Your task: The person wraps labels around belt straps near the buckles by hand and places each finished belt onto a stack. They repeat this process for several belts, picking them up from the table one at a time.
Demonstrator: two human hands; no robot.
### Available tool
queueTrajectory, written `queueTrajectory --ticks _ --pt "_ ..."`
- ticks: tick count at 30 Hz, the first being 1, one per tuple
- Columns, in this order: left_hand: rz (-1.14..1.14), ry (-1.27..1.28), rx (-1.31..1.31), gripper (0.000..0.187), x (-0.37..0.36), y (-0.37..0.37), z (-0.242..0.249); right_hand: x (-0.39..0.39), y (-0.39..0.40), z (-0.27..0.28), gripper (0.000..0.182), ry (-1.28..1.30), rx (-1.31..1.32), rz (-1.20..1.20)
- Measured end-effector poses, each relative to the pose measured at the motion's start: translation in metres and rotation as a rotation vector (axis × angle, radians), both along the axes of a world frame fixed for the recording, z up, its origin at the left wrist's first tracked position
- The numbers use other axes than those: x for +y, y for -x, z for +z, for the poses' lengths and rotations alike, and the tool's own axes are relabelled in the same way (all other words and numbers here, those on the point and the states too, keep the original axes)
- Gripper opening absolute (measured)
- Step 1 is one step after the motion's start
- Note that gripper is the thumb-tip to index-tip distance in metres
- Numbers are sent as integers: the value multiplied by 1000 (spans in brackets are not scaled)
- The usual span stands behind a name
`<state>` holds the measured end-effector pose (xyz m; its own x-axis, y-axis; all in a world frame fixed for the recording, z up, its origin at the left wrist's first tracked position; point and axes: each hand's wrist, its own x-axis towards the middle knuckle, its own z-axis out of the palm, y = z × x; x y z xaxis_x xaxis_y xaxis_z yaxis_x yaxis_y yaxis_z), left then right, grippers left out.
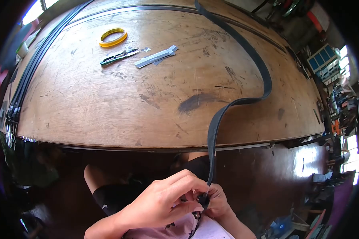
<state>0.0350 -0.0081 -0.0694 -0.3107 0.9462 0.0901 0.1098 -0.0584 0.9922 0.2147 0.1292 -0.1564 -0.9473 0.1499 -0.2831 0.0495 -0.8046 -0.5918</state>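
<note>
A long black strap [213, 133] drops from the table edge to my two hands, close over my lap. My left hand [167, 195] is closed, its thumb and fingers pinching the strap near its end. My right hand [219, 202] is closed round the same part from the other side. Between the fingers a small dark fitting [204, 198] shows, partly hidden, and I cannot tell its kind. Below the hands, a thin dark length hangs over the light pink cloth [183, 227] on my lap.
On the wooden table [147, 115] lie a yellow tape roll [113, 37], a green-handled cutting tool [119, 57] and grey strips [156, 57]. Along the left edge runs a bundle of black straps [34, 65] with metal clips [10, 129]. Cluttered shelves [337, 99] stand at right.
</note>
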Motion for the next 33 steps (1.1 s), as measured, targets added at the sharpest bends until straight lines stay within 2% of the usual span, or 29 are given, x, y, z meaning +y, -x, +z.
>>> queueTrajectory --ticks 9,15,17,18,19,20,22,24,25,27,28,30,33 --pt "-31 32 26 29 -3 7 3 0 2 13 31 -28 -51 25" --pt "-32 54 9 35 -12 12 -2 2 10 35 24 -31 -25 37" --pt "-34 96 -31 39 -15 8 -5 -1 12 36 20 -561 1 -42" --pt "48 68 -105 43 -17 4 -7 -2 13 41 20 -554 3 -55" --pt "129 40 -179 46 -18 1 -9 -2 14 48 18 -862 -32 -51" --pt "114 45 -172 46 -17 1 -11 -2 17 57 17 -1171 -73 -47" --pt "193 -50 56 46 -15 2 -18 -7 25 65 18 -1201 -83 -108" --pt "199 -59 54 46 -14 2 -22 -9 26 61 20 -1118 -149 -139" --pt "269 -70 174 46 -12 0 -19 -10 26 62 20 -1116 -143 -143" --pt "379 -73 461 47 -8 -2 -7 -10 27 64 26 -1432 -118 -242" --pt "375 -69 467 47 -7 -1 -4 -10 28 64 26 -1425 -116 -247" --pt "279 -25 568 48 -6 3 -1 -7 29 63 29 -1578 -72 -297" --pt "252 -50 491 48 1 6 -8 -9 29 58 35 -1552 -83 -323"
